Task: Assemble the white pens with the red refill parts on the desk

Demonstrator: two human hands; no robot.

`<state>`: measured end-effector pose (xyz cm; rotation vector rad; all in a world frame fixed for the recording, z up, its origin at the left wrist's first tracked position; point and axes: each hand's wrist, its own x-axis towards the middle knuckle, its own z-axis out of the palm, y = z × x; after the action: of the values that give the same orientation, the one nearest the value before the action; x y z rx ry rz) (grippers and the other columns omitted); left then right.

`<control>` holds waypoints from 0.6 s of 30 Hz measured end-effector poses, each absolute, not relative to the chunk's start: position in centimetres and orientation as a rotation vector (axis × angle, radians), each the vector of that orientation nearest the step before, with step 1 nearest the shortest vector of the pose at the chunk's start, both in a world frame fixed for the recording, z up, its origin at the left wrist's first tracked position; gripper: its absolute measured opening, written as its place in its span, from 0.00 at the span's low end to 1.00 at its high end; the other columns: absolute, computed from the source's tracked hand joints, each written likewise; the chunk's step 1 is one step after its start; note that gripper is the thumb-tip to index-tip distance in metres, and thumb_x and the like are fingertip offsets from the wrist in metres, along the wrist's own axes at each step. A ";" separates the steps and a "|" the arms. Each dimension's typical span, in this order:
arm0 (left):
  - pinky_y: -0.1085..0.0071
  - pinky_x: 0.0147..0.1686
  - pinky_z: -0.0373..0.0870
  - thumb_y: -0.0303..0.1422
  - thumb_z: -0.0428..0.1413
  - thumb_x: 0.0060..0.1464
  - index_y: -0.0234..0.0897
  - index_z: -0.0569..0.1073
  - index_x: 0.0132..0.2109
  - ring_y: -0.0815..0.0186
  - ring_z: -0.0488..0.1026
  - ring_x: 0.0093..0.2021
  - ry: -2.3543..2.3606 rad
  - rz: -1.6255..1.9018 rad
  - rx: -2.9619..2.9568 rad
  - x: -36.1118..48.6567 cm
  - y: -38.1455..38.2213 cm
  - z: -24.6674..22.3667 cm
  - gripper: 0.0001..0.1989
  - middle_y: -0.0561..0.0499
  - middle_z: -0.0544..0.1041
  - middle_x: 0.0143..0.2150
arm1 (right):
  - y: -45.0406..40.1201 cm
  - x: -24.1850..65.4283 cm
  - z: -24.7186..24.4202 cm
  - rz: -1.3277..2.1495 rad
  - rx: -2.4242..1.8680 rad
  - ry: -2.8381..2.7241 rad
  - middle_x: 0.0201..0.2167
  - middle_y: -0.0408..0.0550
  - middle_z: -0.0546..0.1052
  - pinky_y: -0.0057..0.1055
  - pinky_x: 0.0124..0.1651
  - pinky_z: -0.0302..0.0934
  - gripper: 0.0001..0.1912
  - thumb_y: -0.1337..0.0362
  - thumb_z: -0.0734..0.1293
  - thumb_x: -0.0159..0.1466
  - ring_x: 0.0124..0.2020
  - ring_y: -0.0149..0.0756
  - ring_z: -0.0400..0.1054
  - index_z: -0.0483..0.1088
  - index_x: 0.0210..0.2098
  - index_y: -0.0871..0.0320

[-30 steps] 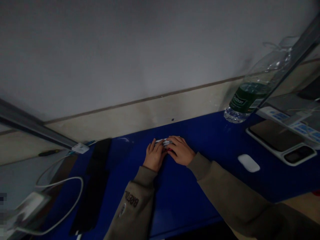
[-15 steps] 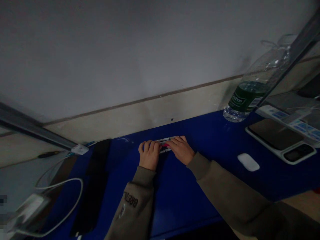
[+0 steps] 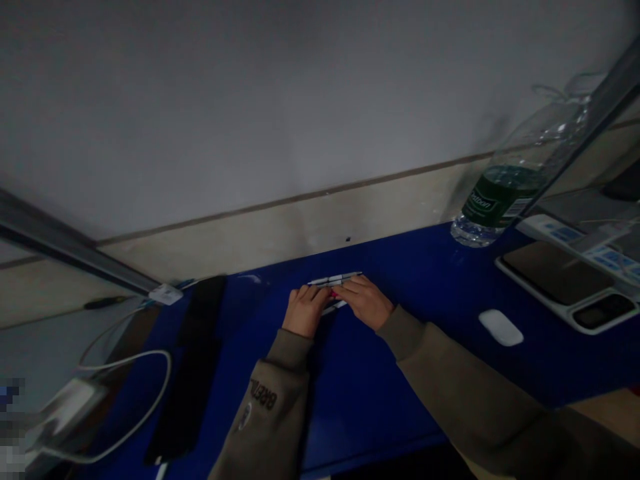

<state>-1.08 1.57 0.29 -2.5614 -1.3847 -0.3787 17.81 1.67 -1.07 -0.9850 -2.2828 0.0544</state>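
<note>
On the blue tabletop, several slim pens lie side by side under my two hands. The farthest one, a white and dark pen (image 3: 334, 278), shows most of its length beyond my fingers. My left hand (image 3: 306, 312) is closed, its fingertips at the left end of a pen with a pink part (image 3: 335, 291). From the other side, my right hand (image 3: 367, 303) curls its fingers over the right end of the same pen. A light pen (image 3: 334, 307) pokes out below, between the hands. My fingers cover the rest of the pens.
To the right are a white computer mouse (image 3: 501, 327), a white digital scale (image 3: 560, 273) and a large green-labelled water bottle (image 3: 493, 197) by the wall. Along the left lie a long black object (image 3: 187, 393) and a looped white cable (image 3: 167, 373). A metal post (image 3: 125, 273) stands behind.
My left hand has drawn slightly nearer to me and turned, uncovering the left end of the farthest pen. My right hand stays about where it was. The view has shifted slightly.
</note>
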 end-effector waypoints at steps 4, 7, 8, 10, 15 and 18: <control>0.65 0.36 0.56 0.39 0.43 0.65 0.44 0.72 0.48 0.62 0.67 0.39 -1.408 -0.363 -2.587 -1.1 1.4 0.6 0.14 0.51 0.75 0.38 | 1.7 17.9 -1.2 0.017 -0.988 -2.299 0.33 0.50 0.74 0.36 0.44 0.61 0.16 0.69 0.54 0.69 0.37 0.38 0.65 0.73 0.46 0.60; 0.66 0.35 0.55 0.39 0.44 0.65 0.44 0.72 0.48 0.62 0.67 0.38 -1.442 -0.383 -2.568 -1.0 1.4 0.7 0.15 0.50 0.75 0.36 | 1.7 18.0 -1.1 -0.028 -0.972 -2.300 0.34 0.51 0.75 0.37 0.45 0.61 0.17 0.70 0.53 0.70 0.38 0.39 0.65 0.72 0.48 0.60; 0.66 0.35 0.55 0.40 0.44 0.64 0.44 0.73 0.47 0.62 0.67 0.37 -1.454 -0.397 -2.560 -1.0 1.4 0.6 0.14 0.50 0.75 0.36 | 1.7 18.0 -1.1 -0.044 -0.960 -2.298 0.34 0.51 0.75 0.37 0.46 0.61 0.18 0.70 0.53 0.70 0.38 0.39 0.64 0.72 0.48 0.61; 0.66 0.35 0.54 0.39 0.45 0.64 0.45 0.73 0.47 0.63 0.66 0.37 -1.472 -0.425 -2.555 -1.0 1.4 0.5 0.14 0.50 0.75 0.36 | 1.6 18.1 -1.0 -0.081 -0.935 -2.298 0.35 0.52 0.75 0.39 0.46 0.60 0.18 0.70 0.53 0.70 0.38 0.39 0.64 0.71 0.49 0.62; 0.67 0.36 0.54 0.38 0.46 0.64 0.44 0.73 0.47 0.63 0.66 0.38 -1.516 -0.446 -2.575 -1.0 1.4 0.6 0.12 0.51 0.75 0.37 | 1.5 18.3 -0.9 -0.230 -0.862 -2.274 0.36 0.52 0.75 0.39 0.47 0.59 0.15 0.70 0.55 0.69 0.39 0.39 0.64 0.70 0.49 0.62; 0.67 0.36 0.54 0.37 0.47 0.64 0.43 0.73 0.48 0.63 0.66 0.38 -1.536 -0.467 -2.592 -0.9 1.3 0.6 0.12 0.50 0.75 0.37 | 1.6 18.4 -0.8 -0.282 -0.838 -2.263 0.37 0.52 0.76 0.39 0.47 0.60 0.15 0.70 0.56 0.69 0.40 0.39 0.64 0.70 0.49 0.62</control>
<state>-0.85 1.30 0.64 -2.5921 -1.5357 -0.4670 18.35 1.59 -0.77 -0.8381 -2.2634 -0.2820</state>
